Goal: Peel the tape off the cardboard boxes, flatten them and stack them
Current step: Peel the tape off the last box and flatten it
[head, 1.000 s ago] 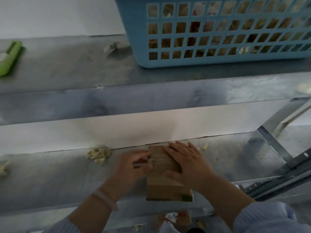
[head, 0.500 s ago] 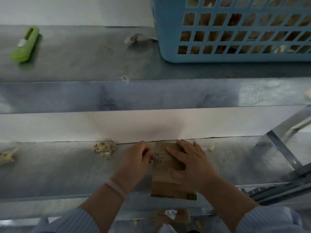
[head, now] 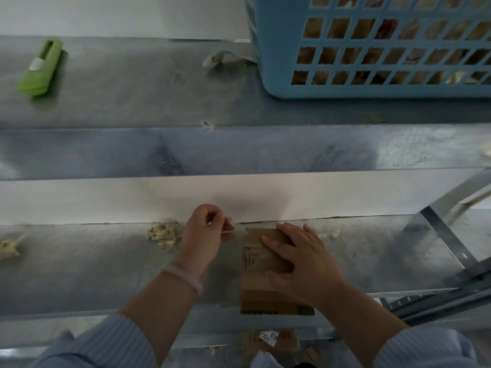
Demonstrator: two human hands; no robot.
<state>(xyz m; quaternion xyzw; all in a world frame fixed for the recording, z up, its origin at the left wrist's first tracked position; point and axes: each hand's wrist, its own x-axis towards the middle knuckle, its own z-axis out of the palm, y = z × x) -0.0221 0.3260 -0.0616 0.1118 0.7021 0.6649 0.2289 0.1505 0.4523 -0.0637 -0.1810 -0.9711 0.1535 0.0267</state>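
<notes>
On the lower metal shelf (head: 79, 274) in front of me, the cardboard box (head: 257, 266) lies with its far end close to the white back wall and its near end at the shelf's front edge. My right hand (head: 300, 261) lies flat on top of it, fingers straight and spread, pressing down and gripping nothing. My left hand (head: 204, 229) hovers just left of the box's far corner, fingers curled, thumb and fingertips pinching a strip of clear tape (head: 229, 227) that runs from my fingers toward the box. A pale bracelet (head: 183, 274) sits on that wrist. A crumpled tape wad (head: 164, 233) lies just left of my left hand, and another wad (head: 8, 248) lies near the shelf's left end. On the upper shelf (head: 119, 102), a green cutter (head: 39, 67) lies at the left, well apart from a blue basket (head: 279, 49) at the right, with a grey crumpled scrap (head: 223, 58) beside the basket's corner.
</notes>
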